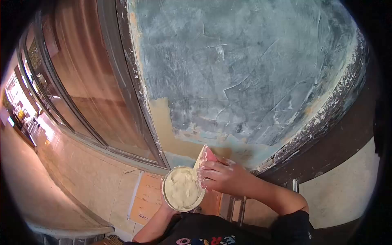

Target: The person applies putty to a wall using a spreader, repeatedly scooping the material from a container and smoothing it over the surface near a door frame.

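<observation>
My left hand [166, 207] is wrapped round a round tub [164, 192] from below and the side; most of its fingers are hidden behind it. Thick cream-coloured putty [182, 188] fills the tub nearly to the rim. My right hand [218, 176] is closed on a pink putty scraper [210, 156], just at the tub's right edge. Pale putty coats the scraper's left face, and smears of it mark my right fingers. Ahead stands a wall [237, 73] with patchy grey-blue filler, and a beige strip [161, 116] runs down its lower left.
A dark-framed glass panel [87, 81] borders the wall on the left. Rough, paint-flecked trim [326, 110] edges its right side. Below the tub, an orange cardboard sheet [146, 196] with handwriting lies on the tiled floor [92, 159]. A curved ledge [61, 196] is at lower left.
</observation>
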Motion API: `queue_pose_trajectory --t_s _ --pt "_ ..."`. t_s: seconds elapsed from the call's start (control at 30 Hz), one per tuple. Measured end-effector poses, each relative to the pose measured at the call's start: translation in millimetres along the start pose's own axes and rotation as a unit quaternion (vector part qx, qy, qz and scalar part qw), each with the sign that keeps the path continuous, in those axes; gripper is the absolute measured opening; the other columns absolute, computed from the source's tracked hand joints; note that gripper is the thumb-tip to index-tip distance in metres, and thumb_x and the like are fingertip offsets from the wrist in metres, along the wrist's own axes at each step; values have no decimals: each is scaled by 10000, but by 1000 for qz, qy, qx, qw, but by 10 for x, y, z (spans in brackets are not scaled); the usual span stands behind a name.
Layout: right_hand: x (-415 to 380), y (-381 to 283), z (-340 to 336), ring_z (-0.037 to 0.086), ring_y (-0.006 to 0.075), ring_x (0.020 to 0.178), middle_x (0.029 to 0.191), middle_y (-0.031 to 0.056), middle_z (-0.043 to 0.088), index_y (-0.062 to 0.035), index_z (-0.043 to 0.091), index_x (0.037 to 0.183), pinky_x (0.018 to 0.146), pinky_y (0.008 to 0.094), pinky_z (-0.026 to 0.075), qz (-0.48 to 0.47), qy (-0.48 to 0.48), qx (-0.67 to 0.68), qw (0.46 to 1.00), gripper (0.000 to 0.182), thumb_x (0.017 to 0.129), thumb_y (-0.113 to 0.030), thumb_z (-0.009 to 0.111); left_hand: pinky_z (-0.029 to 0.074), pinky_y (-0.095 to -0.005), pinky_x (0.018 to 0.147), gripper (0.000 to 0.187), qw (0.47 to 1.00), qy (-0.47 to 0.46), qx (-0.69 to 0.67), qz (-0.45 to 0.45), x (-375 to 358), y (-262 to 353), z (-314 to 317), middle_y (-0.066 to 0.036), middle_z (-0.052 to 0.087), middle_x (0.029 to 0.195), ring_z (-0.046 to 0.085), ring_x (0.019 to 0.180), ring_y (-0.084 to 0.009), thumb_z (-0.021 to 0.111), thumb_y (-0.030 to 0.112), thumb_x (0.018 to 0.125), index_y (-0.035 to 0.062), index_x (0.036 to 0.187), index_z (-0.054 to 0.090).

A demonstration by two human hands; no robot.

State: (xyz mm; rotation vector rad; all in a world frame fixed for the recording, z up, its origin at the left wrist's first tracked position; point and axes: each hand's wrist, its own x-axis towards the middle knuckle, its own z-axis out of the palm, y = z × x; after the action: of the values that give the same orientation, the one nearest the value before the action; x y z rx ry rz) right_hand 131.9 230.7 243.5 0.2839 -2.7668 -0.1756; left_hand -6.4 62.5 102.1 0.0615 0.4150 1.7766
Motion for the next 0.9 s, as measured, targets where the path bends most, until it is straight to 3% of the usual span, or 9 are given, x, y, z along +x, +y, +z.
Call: queue_pose_trajectory --t_s 0.1,0.27,0.6,0.67,0.9 --pt "-26 5 7 563 175 1069 1005 -35 618 -155 631 824 931 317 463 -3 39 63 997 153 678 -185 664 386 -485 1046 719 997 34 53 -33 54 -66 -164 -119 456 1390 469 1246 -306 302 617 905 100 1399 382" --pt "1 -61 56 575 178 1049 1019 -30 634 -161 653 869 893 336 478 36 51 178 982 220 655 -150 703 351 -466 1073 737 998 5 61 -15 9 -134 -133 -124 417 1421 434 1277 -302 288 630 911 99 1419 350" --pt "3 -149 136 567 174 1035 1062 -69 615 -183 641 932 841 352 496 115 29 205 972 278 672 -187 738 313 -466 1095 773 999 13 36 -22 -40 -24 -208 -134 385 1443 402 1301 -312 268 652 904 94 1437 318" --pt "46 -182 164 563 174 1042 1051 -65 612 -197 634 978 839 350 496 166 11 200 966 324 671 -202 739 320 -469 1092 793 999 14 39 -19 -72 46 -173 -136 385 1443 403 1301 -313 274 673 889 102 1437 318" --pt "411 -325 397 577 193 1023 1053 -44 629 -198 646 983 825 360 506 174 23 185 967 330 669 -184 748 357 -503 1059 754 996 16 79 -28 -97 384 -140 -125 400 1431 422 1285 -314 275 665 904 128 1429 333"
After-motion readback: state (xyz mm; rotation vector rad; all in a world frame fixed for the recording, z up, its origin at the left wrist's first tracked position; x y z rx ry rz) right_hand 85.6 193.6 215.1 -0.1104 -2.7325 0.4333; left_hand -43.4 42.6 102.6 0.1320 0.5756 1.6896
